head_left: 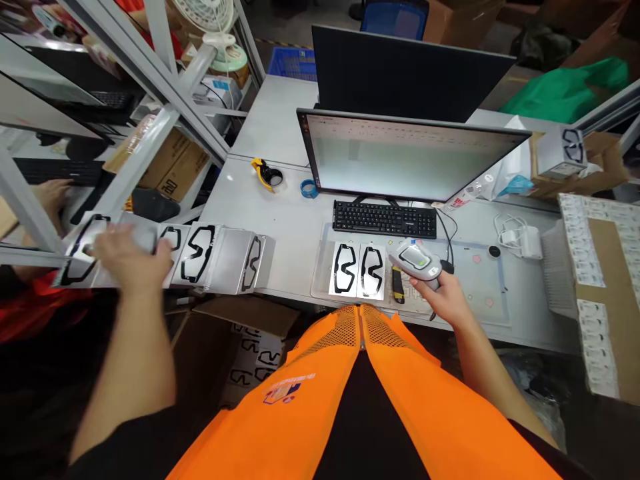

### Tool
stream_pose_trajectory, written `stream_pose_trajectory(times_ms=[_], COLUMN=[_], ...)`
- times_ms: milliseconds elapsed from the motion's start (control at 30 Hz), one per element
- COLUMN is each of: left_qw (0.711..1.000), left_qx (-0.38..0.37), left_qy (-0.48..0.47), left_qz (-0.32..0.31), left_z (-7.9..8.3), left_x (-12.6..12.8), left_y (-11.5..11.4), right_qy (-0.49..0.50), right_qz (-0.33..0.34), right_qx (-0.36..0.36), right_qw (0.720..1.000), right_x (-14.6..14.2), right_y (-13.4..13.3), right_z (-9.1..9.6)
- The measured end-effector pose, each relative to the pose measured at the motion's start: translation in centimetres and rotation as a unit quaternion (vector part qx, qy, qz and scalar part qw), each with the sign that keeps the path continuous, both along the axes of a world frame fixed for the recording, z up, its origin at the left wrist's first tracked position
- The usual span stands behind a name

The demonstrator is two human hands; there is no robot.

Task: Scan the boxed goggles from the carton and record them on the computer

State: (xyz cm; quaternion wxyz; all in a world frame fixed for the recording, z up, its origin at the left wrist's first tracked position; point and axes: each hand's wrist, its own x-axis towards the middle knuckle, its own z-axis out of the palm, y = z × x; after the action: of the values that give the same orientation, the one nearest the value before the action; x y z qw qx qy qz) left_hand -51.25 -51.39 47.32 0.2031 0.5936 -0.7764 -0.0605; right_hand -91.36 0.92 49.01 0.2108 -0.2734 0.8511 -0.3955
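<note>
My right hand (446, 297) is wrapped round the handle of a grey-white barcode scanner (419, 259), held above the front of the desk. A yellow-and-black utility knife (398, 285) lies just left of it. Two white boxes (371, 271) printed with black goggle-like frame outlines lie side by side on a clear mat (465, 287). Smeared by motion, my left hand (131, 257) is over a row of similar boxes (198, 253) at the desk's left edge. Its fingers are too blurred to show whether they grip a box.
A monitor (400, 157) and black keyboard (385, 219) stand behind the mat. Tape dispenser (267, 175) and blue tape roll (309, 189) lie left. An open carton (260, 317) holding boxes sits below the front edge. Metal frame posts (150, 167) border the left; another person's hand (53, 197) shows beyond.
</note>
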Motion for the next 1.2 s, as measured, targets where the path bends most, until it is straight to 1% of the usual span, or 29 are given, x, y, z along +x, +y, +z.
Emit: stream_pose_trajectory(times_ms=[33,67,100,133,167,200,233,267,300,333,400,467,533,600,667,733,767,800,833,900,933,1000,1033,1100,1167,1200], left_qw=[0.997,0.988,0.973,0.951,0.933,0.919,0.900,0.888,0.880,0.876,0.882,0.891,0.897,0.901,0.906,0.912,0.910,0.897,0.872,0.808,0.784,0.762,0.747,0.701,0.647,0.627], left_qx=[0.007,0.050,0.118,0.199,0.245,0.282,0.334,0.358,0.370,0.373,0.354,0.333,0.324,0.332,0.353,0.381,0.408,0.441,0.475,0.530,0.547,0.563,0.570,0.588,0.601,0.604], left_qy=[0.044,0.071,0.081,0.066,0.050,0.030,-0.009,-0.041,-0.071,-0.098,-0.138,-0.166,-0.185,-0.187,-0.169,-0.106,-0.043,0.036,0.118,0.246,0.280,0.303,0.325,0.389,0.455,0.478], left_qz=[-0.060,-0.128,-0.182,-0.227,-0.259,-0.274,-0.280,-0.287,-0.289,-0.288,-0.278,-0.259,-0.236,-0.208,-0.164,-0.105,-0.065,-0.023,0.018,0.077,0.092,0.100,0.104,0.109,0.116,0.118], left_z=[-0.7,-1.8,-3.1,-4.7,-6.4,-8.2,-9.8,-11.3,-12.5,-13.4,-14.3,-14.4,-14.0,-13.5,-13.3,-13.3,-13.3,-13.2,-13.1,-12.7,-12.3,-11.5,-11.1,-10.1,-9.3,-8.9], left_x=[-3.6,-7.3,-10.9,-14.2,-17.1,-19.5,-21.3,-22.5,-23.1,-23.1,-22.2,-21.1,-20.8,-21.9,-23.8,-25.5,-26.0,-26.2,-26.1,-25.1,-24.3,-22.8,-22.1,-21.1,-20.7,-20.6], left_y=[4.1,8.6,13.3,17.9,22.2,25.9,28.8,30.8,31.9,32.2,31.4,29.8,28.9,28.8,29.2,29.2,28.9,28.4,27.7,26.1,25.3,24.2,23.9,23.9,24.3,24.7], right_qy=[0.000,0.001,0.002,0.003,0.004,0.004,0.004,0.002,-0.001,-0.003,-0.011,-0.019,-0.028,-0.038,-0.046,-0.052,-0.054,-0.055,-0.056,-0.063,-0.069,-0.083,-0.088,-0.091,-0.090,-0.088], right_qz=[-0.006,-0.010,-0.012,-0.011,-0.010,-0.007,-0.002,0.004,0.009,0.012,0.009,-0.002,-0.011,-0.012,-0.005,0.009,0.017,0.023,0.029,0.043,0.054,0.087,0.105,0.139,0.173,0.188], right_qx=[0.002,0.002,-0.001,-0.007,-0.016,-0.026,-0.035,-0.041,-0.044,-0.045,-0.037,-0.024,-0.018,-0.023,-0.033,-0.034,-0.033,-0.031,-0.030,-0.037,-0.046,-0.063,-0.067,-0.064,-0.049,-0.041], right_qw=[1.000,1.000,1.000,1.000,1.000,1.000,0.999,0.999,0.999,0.999,0.999,1.000,0.999,0.999,0.998,0.998,0.998,0.998,0.998,0.996,0.995,0.991,0.988,0.984,0.980,0.977], right_x=[-0.3,-0.6,-0.8,-1.1,-1.3,-1.5,-1.6,-1.8,-1.9,-2.1,-2.5,-2.9,-3.4,-3.7,-3.9,-4.1,-4.2,-4.2,-4.2,-4.1,-4.0,-3.6,-3.3,-2.7,-2.2,-2.0], right_y=[0.2,0.4,0.5,0.5,0.6,0.6,0.7,0.9,1.1,1.4,2.4,3.4,4.3,4.9,5.1,5.2,5.3,5.4,5.5,5.9,6.1,6.6,6.7,6.8,6.5,6.3], right_z=[-0.1,-0.2,-0.3,-0.3,-0.4,-0.4,-0.4,-0.4,-0.4,-0.5,-0.8,-1.3,-1.9,-2.5,-2.8,-3.1,-3.2,-3.2,-3.3,-3.5,-3.6,-3.8,-3.9,-4.1,-4.2,-4.3])
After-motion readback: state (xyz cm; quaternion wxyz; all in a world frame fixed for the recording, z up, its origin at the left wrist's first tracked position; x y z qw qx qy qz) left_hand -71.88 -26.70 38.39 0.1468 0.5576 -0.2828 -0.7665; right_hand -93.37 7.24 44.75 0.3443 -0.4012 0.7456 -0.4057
